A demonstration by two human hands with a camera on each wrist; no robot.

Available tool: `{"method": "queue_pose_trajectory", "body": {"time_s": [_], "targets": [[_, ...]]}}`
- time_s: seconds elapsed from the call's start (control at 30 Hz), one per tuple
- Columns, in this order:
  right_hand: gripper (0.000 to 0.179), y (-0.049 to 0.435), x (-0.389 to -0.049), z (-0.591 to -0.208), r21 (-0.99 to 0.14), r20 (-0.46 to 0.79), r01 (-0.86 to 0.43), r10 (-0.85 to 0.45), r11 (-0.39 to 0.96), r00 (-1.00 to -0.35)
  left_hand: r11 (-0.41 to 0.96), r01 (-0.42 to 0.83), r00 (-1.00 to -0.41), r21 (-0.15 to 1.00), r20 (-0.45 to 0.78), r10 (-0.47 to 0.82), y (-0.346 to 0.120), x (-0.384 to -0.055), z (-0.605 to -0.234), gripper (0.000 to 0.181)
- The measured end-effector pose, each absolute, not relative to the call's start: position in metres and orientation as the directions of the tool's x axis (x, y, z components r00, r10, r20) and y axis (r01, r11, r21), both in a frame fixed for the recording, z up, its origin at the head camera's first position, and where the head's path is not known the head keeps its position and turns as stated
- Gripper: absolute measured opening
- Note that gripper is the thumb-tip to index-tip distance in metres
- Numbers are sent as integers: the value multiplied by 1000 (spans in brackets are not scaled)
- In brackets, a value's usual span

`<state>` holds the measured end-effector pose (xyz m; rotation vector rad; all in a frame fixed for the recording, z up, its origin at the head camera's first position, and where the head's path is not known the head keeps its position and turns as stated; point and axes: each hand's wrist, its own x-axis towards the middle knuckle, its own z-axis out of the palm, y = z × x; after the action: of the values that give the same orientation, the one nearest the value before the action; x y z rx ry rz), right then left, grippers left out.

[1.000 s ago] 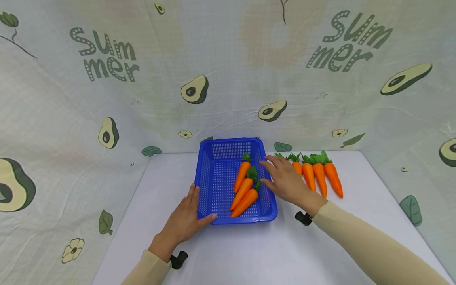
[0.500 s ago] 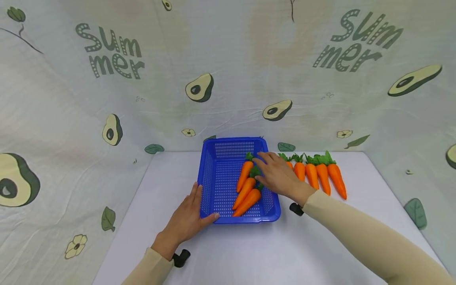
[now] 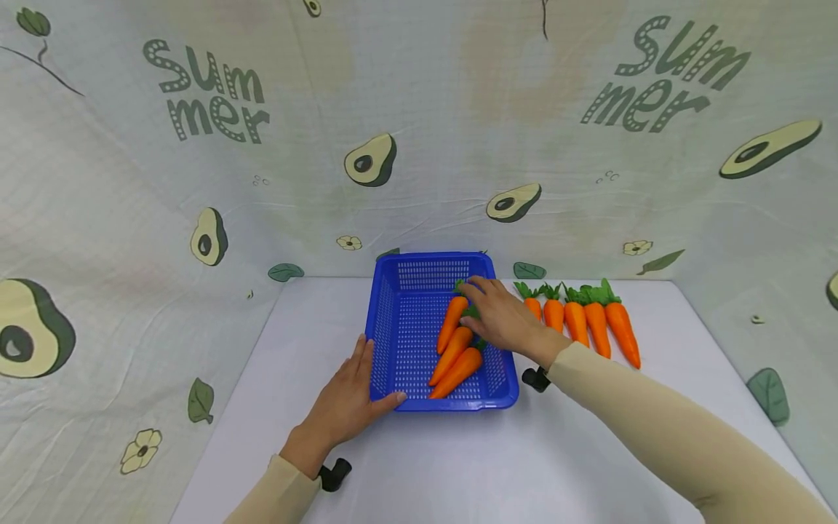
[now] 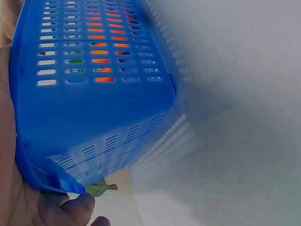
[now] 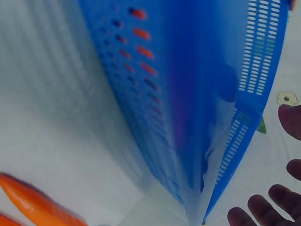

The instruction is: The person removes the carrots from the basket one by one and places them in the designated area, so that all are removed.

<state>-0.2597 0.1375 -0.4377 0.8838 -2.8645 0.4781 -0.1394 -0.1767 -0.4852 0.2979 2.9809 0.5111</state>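
Note:
A blue plastic basket (image 3: 401, 407) with perforated walls stands on the table, and three orange carrots (image 3: 457, 372) with green tops lie in its right half. My left hand (image 3: 342, 399) rests against the basket's left front corner, fingers along the side and thumb on the front rim. In the left wrist view the basket's perforated wall (image 4: 94, 113) fills much of the frame beside that hand. My right hand (image 3: 503, 319) hovers over the basket's right side, partly covering the carrots' leaves. Its spread fingers (image 5: 263, 209) hold nothing in the right wrist view.
Several more carrots (image 3: 597, 327) lie in a row right of the basket, tops toward the back. The white table (image 3: 432, 466) meets a cloth backdrop (image 3: 432, 109) printed with avocados and lettering. A black wrist strap mount (image 3: 335, 474) sits below the left hand.
My right hand has moved left from the basket's right rim to above the carrots inside. My left hand stays on the corner. The view has shifted slightly.

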Motion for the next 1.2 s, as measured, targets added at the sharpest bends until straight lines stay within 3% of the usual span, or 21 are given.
{"method": "queue_pose_trajectory", "body": {"time_s": [0.2, 0.5, 0.73, 1.2], "targets": [[77, 134, -261, -434, -630, 52, -360, -425, 688, -904, 921, 186, -974, 341, -56, 218, -177, -139, -485, 122], [72, 134, -269, -438, -888, -83, -115, -400, 446, -913, 921, 187, -974, 341, -55, 218, -177, -140, -486, 121], [71, 134, -271, -442, -954, -126, 0, -404, 299, -906, 916, 187, -974, 355, -54, 220, -177, -140, -486, 121], [66, 127, -285, -443, -965, -260, 223, -376, 140, -890, 913, 183, -973, 365, -63, 220, -178, -140, -485, 121]]}}
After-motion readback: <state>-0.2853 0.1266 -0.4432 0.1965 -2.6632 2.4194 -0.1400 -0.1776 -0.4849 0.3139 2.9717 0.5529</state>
